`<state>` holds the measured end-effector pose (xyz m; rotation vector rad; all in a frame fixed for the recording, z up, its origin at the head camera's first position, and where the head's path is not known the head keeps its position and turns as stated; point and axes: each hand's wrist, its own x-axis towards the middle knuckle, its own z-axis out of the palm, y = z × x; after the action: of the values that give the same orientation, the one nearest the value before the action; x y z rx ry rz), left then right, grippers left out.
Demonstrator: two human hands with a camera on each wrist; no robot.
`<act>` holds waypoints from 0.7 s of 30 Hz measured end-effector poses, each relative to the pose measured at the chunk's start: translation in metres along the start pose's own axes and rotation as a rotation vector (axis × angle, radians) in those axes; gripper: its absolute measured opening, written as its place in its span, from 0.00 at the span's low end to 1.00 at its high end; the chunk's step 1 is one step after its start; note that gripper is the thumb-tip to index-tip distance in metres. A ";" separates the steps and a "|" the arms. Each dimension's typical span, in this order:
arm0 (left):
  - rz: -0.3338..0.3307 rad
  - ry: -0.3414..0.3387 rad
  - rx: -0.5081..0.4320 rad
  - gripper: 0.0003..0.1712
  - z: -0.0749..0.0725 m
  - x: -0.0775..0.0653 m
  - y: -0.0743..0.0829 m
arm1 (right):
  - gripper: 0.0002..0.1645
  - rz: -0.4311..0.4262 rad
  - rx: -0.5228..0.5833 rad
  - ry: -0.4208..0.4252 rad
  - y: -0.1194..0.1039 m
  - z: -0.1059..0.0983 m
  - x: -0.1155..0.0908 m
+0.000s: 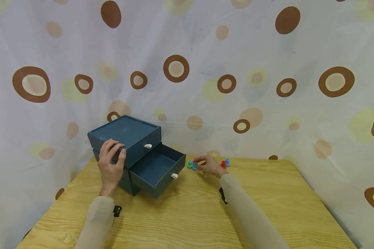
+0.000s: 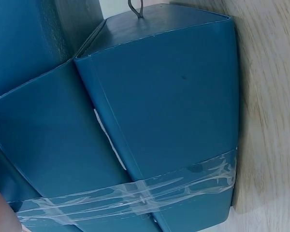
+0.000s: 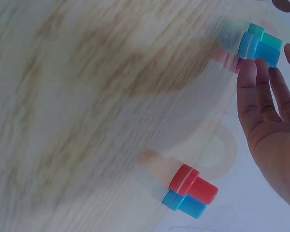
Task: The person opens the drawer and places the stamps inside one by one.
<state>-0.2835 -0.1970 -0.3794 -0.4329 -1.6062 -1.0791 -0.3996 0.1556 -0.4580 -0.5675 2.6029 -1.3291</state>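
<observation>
My left hand [image 1: 111,167] rests on the left front corner of a dark blue drawer unit [image 1: 127,128], fingers over its top edge and thumb toward the front. The unit's middle drawer [image 1: 156,169] is pulled out, and nothing lies inside it. My right hand [image 1: 211,166] reaches low over the back of the table, fingertips right at a small blue plastic piece [image 3: 267,54] with a wide base and narrower top. A green piece [image 1: 189,164] of the same shape stands beside it. A pink one [image 1: 195,159] shows behind, mostly hidden.
Right of my right hand stand a red piece [image 1: 223,165] and another blue piece [image 1: 227,162], close together. Clear tape [image 2: 135,198] wraps the side of the drawer unit. A dotted curtain [image 1: 193,97] hangs behind the wooden table [image 1: 180,221].
</observation>
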 end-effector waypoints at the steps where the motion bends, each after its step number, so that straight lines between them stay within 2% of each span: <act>1: 0.002 0.001 -0.001 0.10 0.000 0.000 0.000 | 0.19 0.004 0.009 -0.003 0.000 0.000 0.000; 8: 0.014 0.003 -0.001 0.10 0.000 0.000 -0.001 | 0.23 0.049 0.063 -0.055 0.002 0.003 -0.001; 14: 0.014 0.005 0.005 0.10 0.000 -0.001 -0.006 | 0.21 0.060 0.062 -0.047 0.001 0.005 -0.001; 17: 0.012 0.005 0.006 0.10 0.000 -0.003 -0.017 | 0.18 0.053 0.050 -0.037 0.001 0.006 0.000; 21: 0.011 0.002 0.022 0.10 0.001 -0.008 -0.041 | 0.13 0.045 0.030 -0.025 0.002 0.008 -0.002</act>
<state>-0.3118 -0.2157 -0.4034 -0.4261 -1.6109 -1.0520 -0.3955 0.1518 -0.4645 -0.5142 2.5560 -1.3356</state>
